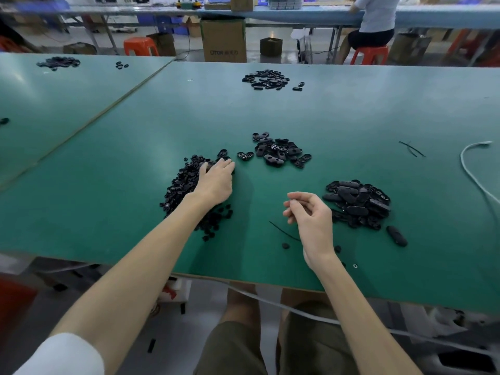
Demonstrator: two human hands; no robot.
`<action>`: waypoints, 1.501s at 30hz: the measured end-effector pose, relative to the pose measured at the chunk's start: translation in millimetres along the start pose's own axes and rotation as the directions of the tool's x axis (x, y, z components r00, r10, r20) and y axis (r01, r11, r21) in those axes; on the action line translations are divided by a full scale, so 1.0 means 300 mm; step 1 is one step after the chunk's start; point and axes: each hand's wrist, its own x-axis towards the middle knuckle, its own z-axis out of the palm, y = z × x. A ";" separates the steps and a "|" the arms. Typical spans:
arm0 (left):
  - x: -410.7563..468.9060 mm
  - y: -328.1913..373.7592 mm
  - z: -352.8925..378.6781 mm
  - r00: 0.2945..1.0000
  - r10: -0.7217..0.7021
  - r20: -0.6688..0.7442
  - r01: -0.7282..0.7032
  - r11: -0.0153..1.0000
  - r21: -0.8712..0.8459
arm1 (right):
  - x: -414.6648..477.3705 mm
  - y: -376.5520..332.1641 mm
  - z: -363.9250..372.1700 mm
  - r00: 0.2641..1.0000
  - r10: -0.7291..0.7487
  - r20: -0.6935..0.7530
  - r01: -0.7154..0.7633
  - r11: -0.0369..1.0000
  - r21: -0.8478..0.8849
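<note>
My left hand (215, 181) lies palm down on a heap of small round black parts (184, 185), fingers reaching into its far edge. My right hand (308, 212) hovers over the green table (351, 117), fingers loosely curled; I cannot make out anything between them. A heap of oval black shells (357, 203) lies just right of that hand. Another heap of open oval shells (281, 152) sits farther back, in the middle.
A further heap of black parts (266, 80) lies at the far side, and one more (58, 62) on the left table. A grey cable (473, 174) curves along the right edge. One single oval shell (396, 235) and thin black strips (284, 231) lie near my right hand.
</note>
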 end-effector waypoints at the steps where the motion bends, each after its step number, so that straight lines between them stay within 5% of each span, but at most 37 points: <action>1: -0.001 0.002 0.002 0.999 0.004 -0.046 -0.004 1.000 -0.009 | 0.000 0.000 0.000 1.000 -0.002 0.000 0.002 1.000 0.001; 11: -0.117 0.153 0.027 0.920 0.322 -0.222 -0.374 0.890 -0.260 | 0.004 0.008 0.003 1.000 -0.014 -0.003 0.014 1.000 0.011; 18: -0.185 0.165 0.054 0.886 0.192 -0.421 -0.367 0.846 -0.386 | 0.005 0.008 -0.001 1.000 -0.007 -0.018 0.007 1.000 0.029; 22: -0.203 0.157 0.032 0.973 -0.084 -0.216 -0.145 0.505 -0.851 | 0.006 0.006 0.000 1.000 -0.031 0.001 0.031 0.999 0.018; 27: -0.236 0.152 0.005 0.992 -0.042 -0.116 -0.097 0.313 -0.945 | -0.001 0.001 0.003 0.990 -0.064 0.129 0.067 0.998 -0.018; 32: -0.257 0.154 -0.009 0.995 0.031 -0.095 -0.100 0.399 -0.911 | -0.004 -0.002 0.004 0.988 -0.056 0.147 0.061 0.998 -0.030; 39: -0.234 0.011 -0.083 0.991 -0.093 -0.101 0.034 0.879 -0.475 | -0.008 -0.006 0.003 0.994 -0.042 0.102 0.041 0.999 0.006; 45: -0.236 -0.061 -0.116 0.998 -0.067 0.005 0.064 0.922 -0.381 | -0.009 -0.015 0.007 0.997 -0.006 0.074 -0.001 0.995 0.101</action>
